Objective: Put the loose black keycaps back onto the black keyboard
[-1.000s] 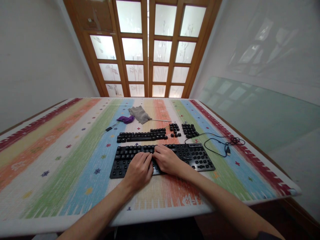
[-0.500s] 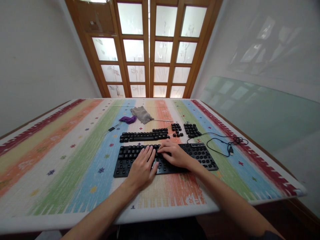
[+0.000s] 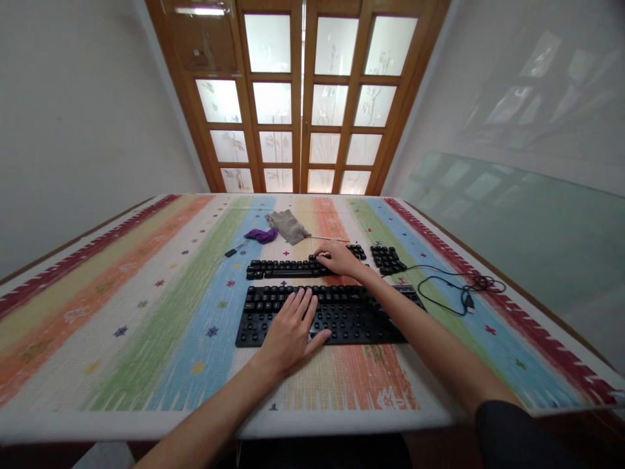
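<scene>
A black keyboard (image 3: pixel 336 326) lies before me, with keycaps on its upper rows and bare switches lower down. My left hand (image 3: pixel 289 326) rests flat on its left half, fingers stretched out and thumb spread. Beyond the keyboard, loose black keycaps (image 3: pixel 280 268) stand in rows on the cloth, a long bar-shaped one among them. My right hand (image 3: pixel 339 258) reaches over to the right end of these rows, thumb and forefinger pinched at a keycap there. The right forearm crosses the keyboard's right end and hides part of it.
More loose keycaps (image 3: pixel 387 258) lie to the right. A coiled black cable (image 3: pixel 481 283) with a USB plug is beside them. Behind the rows are a grey cloth (image 3: pixel 289 227), a purple cloth (image 3: pixel 261 236) and a small black item (image 3: pixel 230 253). Striped cloth (image 3: pixel 190 312) covers the table.
My right hand has left the keyboard's upper rows and moved away from me to the loose keycaps. The left hand stays on the keyboard. The whole view has shifted slightly.
</scene>
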`<state>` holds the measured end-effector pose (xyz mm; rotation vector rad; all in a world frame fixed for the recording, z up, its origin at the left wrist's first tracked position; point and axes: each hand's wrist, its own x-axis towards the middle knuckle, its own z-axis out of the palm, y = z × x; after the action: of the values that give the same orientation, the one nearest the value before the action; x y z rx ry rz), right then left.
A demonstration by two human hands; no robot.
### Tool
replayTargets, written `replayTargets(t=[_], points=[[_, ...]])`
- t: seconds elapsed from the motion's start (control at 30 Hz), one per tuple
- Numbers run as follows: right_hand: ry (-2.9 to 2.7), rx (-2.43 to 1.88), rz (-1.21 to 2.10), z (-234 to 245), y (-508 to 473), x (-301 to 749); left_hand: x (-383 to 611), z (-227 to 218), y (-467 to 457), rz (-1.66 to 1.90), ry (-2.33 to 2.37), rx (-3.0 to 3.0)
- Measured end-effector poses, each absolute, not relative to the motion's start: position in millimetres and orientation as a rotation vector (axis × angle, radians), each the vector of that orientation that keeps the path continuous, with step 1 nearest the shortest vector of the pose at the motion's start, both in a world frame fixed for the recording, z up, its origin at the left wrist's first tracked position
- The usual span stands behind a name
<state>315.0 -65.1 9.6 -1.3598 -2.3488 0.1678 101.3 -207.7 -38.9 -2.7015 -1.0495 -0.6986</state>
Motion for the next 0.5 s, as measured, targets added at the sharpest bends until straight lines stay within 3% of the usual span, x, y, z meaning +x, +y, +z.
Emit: replayTargets(t=[0.5], points=[[-2.464, -1.477, 0.192, 2.9, -29.3, 306.2, 99.7, -39.1, -206.4, -0.668, -1.130, -2.769]])
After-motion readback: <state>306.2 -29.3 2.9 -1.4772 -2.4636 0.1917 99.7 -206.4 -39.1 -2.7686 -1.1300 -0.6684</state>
